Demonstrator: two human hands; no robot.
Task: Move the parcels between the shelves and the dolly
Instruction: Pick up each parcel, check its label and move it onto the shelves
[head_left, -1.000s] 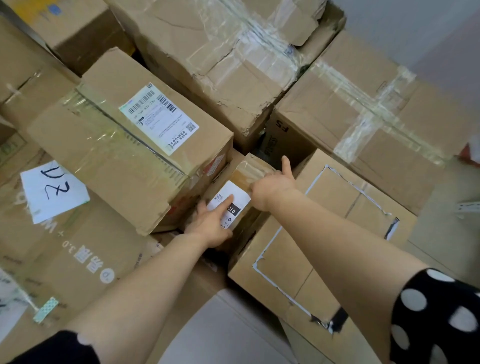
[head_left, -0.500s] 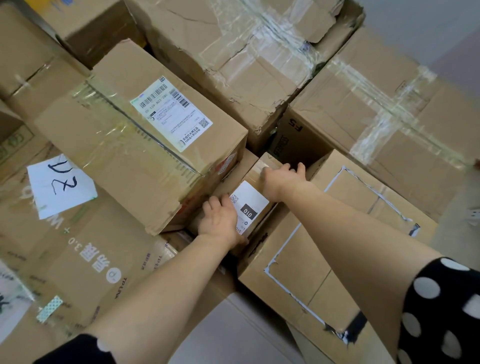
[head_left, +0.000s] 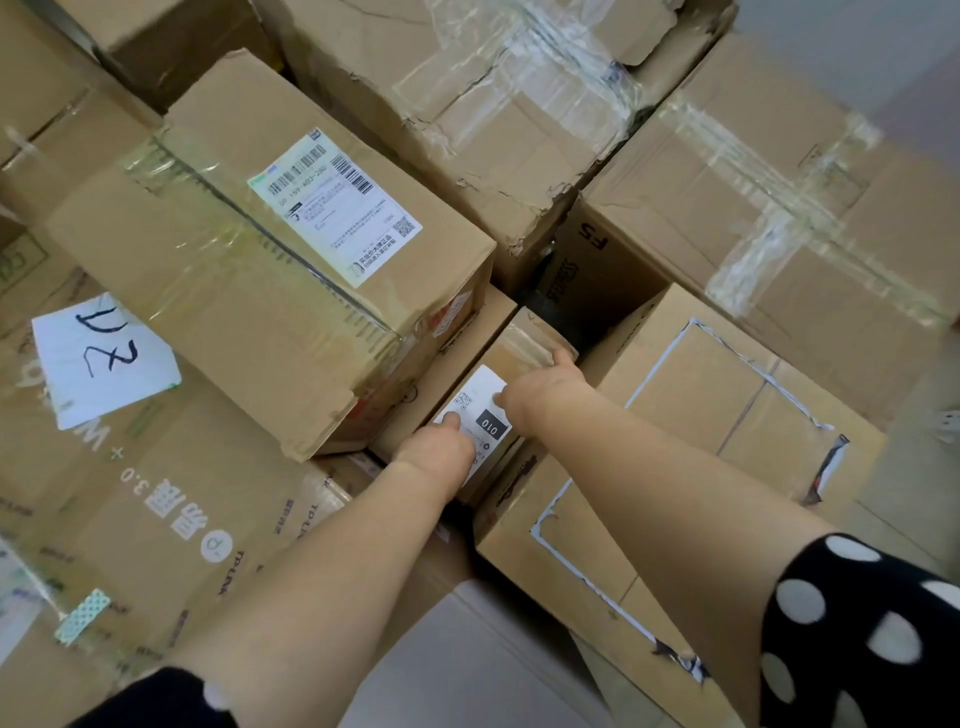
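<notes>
A small brown parcel (head_left: 511, 353) with a white label reading "010" is wedged low between bigger cartons. My left hand (head_left: 436, 449) rests on its near end, fingers on the label. My right hand (head_left: 540, 387) lies on its right side, fingers curled over the taped far edge. A long carton (head_left: 249, 291) with a barcode label lies over the parcel's left side. A carton (head_left: 691, 467) with torn white tape marks stands tight against its right side.
A big TP-LINK carton (head_left: 156, 499) with a handwritten paper note lies at the left. Dented taped cartons (head_left: 467, 93) and a cross-taped carton (head_left: 779, 197) fill the back. Pale floor (head_left: 467, 670) shows at the bottom between my arms.
My left hand slid forward onto the label. My right hand came back from the parcel's far corner to its right side. The parcel has stayed in place; the camera moved slightly.
</notes>
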